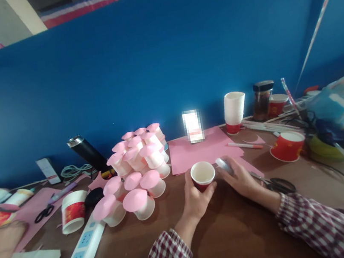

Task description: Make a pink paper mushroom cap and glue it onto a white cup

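Two hands are working at a table [239, 231]: the left hand [197, 198] is gripping a red cup [202, 175], best kept upright, while the right hand [240, 179] is closing on a small silvery object [223, 165].

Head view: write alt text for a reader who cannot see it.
A person's left hand grips a small red paper cup on a brown table, while the right hand beside it holds a small silvery object. A pile of pink-topped cups sits to the left, pink paper behind.
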Demonstrator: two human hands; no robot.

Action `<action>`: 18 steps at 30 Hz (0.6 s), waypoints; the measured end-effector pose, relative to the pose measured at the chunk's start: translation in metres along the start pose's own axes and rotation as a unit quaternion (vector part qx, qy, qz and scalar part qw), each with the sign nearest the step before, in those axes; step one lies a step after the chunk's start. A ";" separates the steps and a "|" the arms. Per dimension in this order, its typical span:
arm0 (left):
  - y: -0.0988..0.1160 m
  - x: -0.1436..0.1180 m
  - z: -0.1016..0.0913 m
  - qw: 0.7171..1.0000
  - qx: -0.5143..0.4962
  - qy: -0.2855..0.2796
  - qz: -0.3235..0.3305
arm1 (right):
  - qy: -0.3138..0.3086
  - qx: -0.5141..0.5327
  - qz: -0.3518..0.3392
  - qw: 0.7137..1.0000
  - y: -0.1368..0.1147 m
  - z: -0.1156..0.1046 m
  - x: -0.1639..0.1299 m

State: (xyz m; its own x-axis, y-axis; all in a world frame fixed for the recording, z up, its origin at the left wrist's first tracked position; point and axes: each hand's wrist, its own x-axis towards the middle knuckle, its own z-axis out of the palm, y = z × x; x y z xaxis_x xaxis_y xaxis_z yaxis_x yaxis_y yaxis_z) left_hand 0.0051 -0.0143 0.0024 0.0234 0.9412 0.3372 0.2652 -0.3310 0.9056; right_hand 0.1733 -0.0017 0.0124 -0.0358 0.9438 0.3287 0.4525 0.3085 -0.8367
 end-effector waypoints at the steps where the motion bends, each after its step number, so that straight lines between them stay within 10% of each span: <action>1: 0.000 0.000 0.000 1.000 -0.001 0.000 -0.001 | 0.000 -0.002 0.000 1.000 0.000 0.000 0.000; 18: -0.004 0.000 -0.002 0.999 -0.008 0.031 -0.012 | -0.005 0.006 -0.011 1.000 0.004 -0.003 -0.002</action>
State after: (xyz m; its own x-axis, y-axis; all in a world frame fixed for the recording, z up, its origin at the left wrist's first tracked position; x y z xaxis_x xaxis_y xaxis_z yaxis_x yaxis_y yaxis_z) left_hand 0.0021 -0.0135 -0.0010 -0.0428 0.9428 0.3306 0.2500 -0.3103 0.9172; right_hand 0.1780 -0.0024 0.0102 -0.0543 0.9375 0.3436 0.4410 0.3312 -0.8341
